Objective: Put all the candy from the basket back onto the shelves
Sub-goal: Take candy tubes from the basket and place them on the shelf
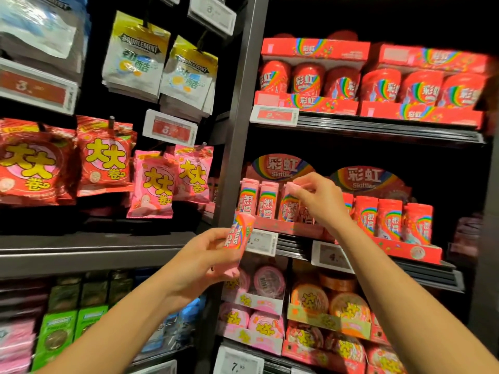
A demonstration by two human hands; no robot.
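We see two bare hands raised before a dark store shelf [378, 130] packed with sweets. Our left hand [199, 261] curls its fingers round a pink tube [237, 240] that reads "Skittles" down its side, holding it tilted just in front of a white price tag [261, 242] where "60" can be made out. Our right hand [318, 198] pinches the pink cap of a second pink tube [289, 203] between thumb and fingertips, this tube standing in a pink tray [283, 225] on the middle shelf, right beside two matching tubes [258, 197] already upright there; so we count three pink tubes in the tray and one more in the left hand. Behind them stand two round display cards [283, 166] printed "彩虹 Skittles". To the right of the tray a red tray carries red Skittles tubs [391, 220], three plainly visible and a fourth partly hidden by the wrist. The shelf above holds two red boxes with six red Skittles jars [307, 79] in a row. On the left, two hanging stacks of white packs [135, 58] read "DOUBLEMINT", and below them hang two red and two pink bags [152, 184] marked "大大卷". A lower price tag [239, 364] shows "7".
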